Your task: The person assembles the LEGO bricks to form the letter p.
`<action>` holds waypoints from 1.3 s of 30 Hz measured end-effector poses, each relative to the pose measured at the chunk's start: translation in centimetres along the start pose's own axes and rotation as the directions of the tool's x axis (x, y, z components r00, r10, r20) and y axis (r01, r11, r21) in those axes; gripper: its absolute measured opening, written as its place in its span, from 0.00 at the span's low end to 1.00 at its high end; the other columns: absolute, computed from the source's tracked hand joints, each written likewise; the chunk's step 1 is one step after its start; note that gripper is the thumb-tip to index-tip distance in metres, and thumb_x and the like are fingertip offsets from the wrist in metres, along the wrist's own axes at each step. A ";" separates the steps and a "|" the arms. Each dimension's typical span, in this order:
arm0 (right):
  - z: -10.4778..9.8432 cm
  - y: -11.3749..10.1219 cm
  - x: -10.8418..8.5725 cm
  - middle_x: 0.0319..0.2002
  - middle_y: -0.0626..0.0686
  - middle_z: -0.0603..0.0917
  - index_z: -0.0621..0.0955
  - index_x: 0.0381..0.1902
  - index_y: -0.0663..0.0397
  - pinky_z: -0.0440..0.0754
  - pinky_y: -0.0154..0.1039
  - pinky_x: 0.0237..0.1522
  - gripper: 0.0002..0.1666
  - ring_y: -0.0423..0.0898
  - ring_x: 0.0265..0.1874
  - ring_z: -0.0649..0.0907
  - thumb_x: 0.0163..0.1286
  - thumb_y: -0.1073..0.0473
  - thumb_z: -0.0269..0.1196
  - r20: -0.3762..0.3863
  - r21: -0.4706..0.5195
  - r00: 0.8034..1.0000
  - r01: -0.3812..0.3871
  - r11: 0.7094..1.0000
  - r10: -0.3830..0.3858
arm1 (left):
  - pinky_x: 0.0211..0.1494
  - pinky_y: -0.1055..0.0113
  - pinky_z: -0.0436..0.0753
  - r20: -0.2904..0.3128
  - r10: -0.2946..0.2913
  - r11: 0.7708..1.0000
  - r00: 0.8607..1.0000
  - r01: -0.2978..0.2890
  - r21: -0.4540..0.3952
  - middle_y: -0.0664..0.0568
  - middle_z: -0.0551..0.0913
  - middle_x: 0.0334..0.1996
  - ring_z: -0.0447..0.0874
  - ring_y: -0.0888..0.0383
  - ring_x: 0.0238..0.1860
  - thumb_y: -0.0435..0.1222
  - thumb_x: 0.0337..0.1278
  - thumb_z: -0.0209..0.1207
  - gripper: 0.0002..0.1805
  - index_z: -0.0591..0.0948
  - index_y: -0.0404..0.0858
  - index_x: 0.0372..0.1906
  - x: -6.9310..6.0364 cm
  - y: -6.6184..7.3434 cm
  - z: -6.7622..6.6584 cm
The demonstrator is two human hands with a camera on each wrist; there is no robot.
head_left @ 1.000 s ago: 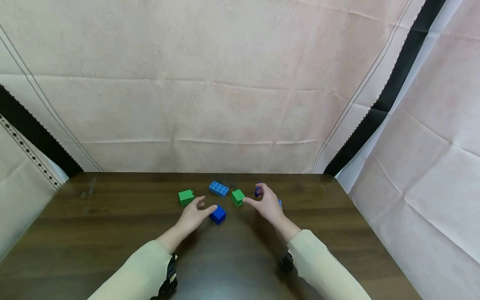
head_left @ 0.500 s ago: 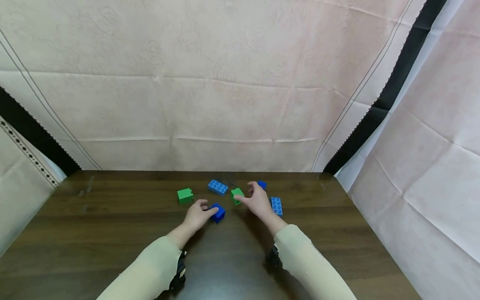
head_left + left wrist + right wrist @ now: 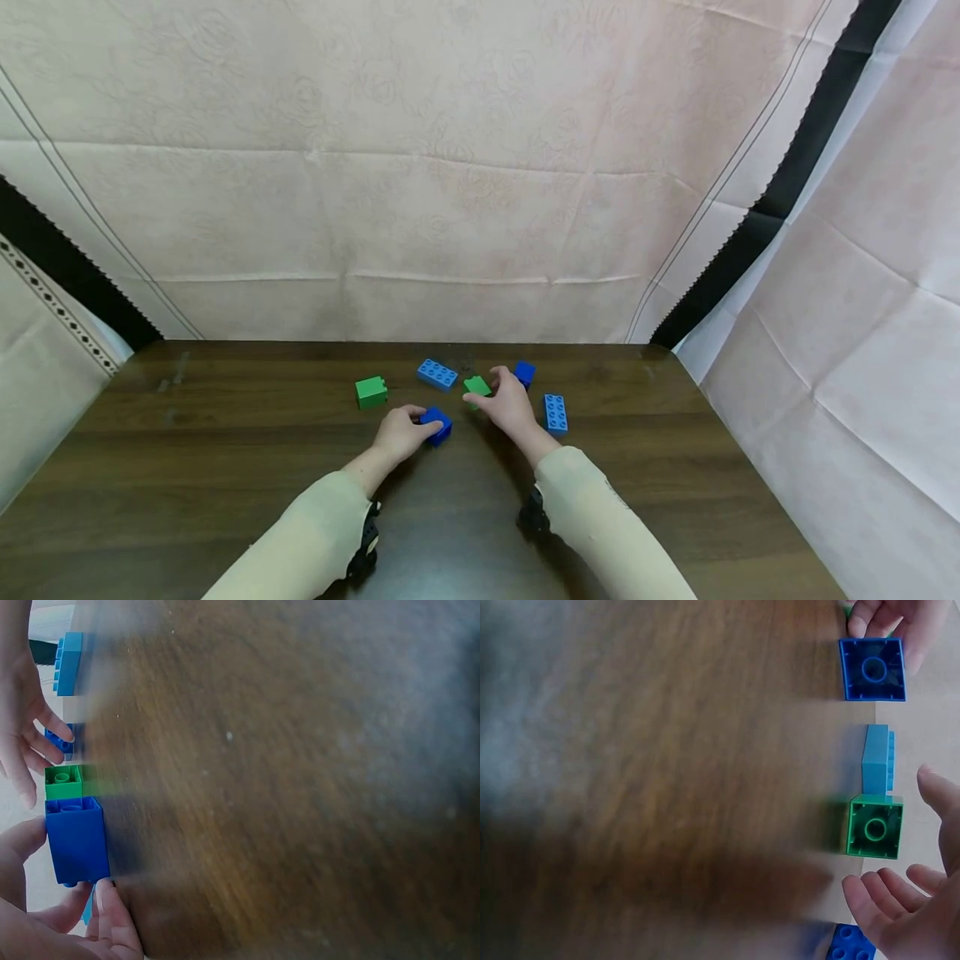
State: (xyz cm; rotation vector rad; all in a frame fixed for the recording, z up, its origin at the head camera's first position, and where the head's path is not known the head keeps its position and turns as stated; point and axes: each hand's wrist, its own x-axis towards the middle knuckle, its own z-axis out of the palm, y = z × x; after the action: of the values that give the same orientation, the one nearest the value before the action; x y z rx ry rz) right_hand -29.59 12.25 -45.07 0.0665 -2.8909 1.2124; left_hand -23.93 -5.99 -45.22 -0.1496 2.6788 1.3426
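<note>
My left hand [image 3: 400,435] pinches a dark blue toy building brick [image 3: 437,427] between thumb and fingers. Its hollow underside shows in the right wrist view, so the brick [image 3: 873,669] lies on its side on the table. My right hand [image 3: 510,406] is spread around a green building brick [image 3: 476,385], partly covering it in the head view. In the right wrist view a gap shows between the fingers [image 3: 885,896] and that green brick [image 3: 874,827], which also lies on its side. Behind the right hand is another dark blue brick [image 3: 525,373].
A light blue brick [image 3: 437,374] lies studs up behind the left hand's brick. To the right is a second light blue brick [image 3: 555,414]. Another green brick [image 3: 371,392] lies at left. A pale cloth [image 3: 420,208] hangs behind the wooden table [image 3: 225,450].
My left hand has moved slightly right and closed on the dark blue brick. The right hand has shifted left around the green brick, uncovering the right-hand light blue and the rear dark blue bricks.
</note>
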 end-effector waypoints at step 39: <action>1.1 0.6 0.4 0.50 0.61 0.80 0.75 0.53 0.62 0.79 0.49 0.51 0.28 0.54 0.47 0.80 0.58 0.55 0.68 0.031 -0.018 0.999 0.007 1.000 -0.007 | 0.59 0.44 0.73 0.132 0.144 0.990 0.981 -0.141 -0.030 0.38 0.75 0.56 0.73 0.41 0.58 0.41 0.50 0.66 0.27 0.73 0.37 0.55 0.0 -0.3 0.4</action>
State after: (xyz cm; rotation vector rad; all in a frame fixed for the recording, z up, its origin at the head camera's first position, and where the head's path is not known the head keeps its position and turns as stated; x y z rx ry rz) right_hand -29.98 11.85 -46.25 0.0965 -2.9252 1.1943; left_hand -23.83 -5.91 -45.69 0.1282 2.6063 1.3673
